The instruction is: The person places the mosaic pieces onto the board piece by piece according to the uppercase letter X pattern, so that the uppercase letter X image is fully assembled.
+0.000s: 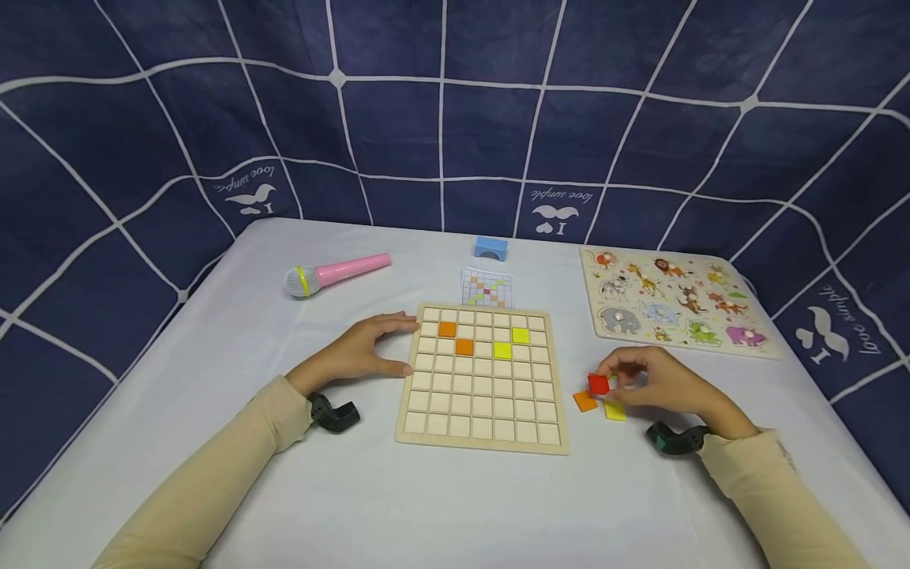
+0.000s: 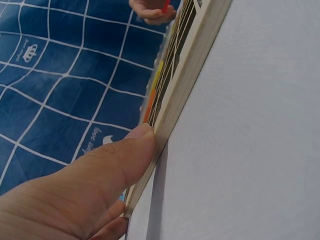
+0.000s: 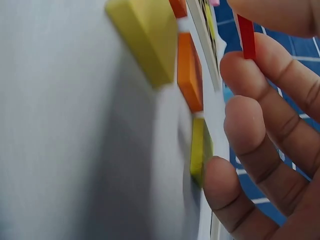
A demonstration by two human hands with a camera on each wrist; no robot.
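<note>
My right hand pinches a red square tile between thumb and fingers, right of the board. In the right wrist view the red tile stands on edge in the pinch. Close by on the table lie an orange tile and a yellow tile, with another yellow one partly hidden by the hand. My left hand touches the left edge of the wooden grid board, thumb and fingers spread along it. Two orange tiles and two yellow tiles sit in the board's upper cells.
Partly behind the board's far edge lies a pattern card, with a blue arched block beyond it. A pink toy microphone lies back left. An animal puzzle board occupies the back right, near a dark blue curtain.
</note>
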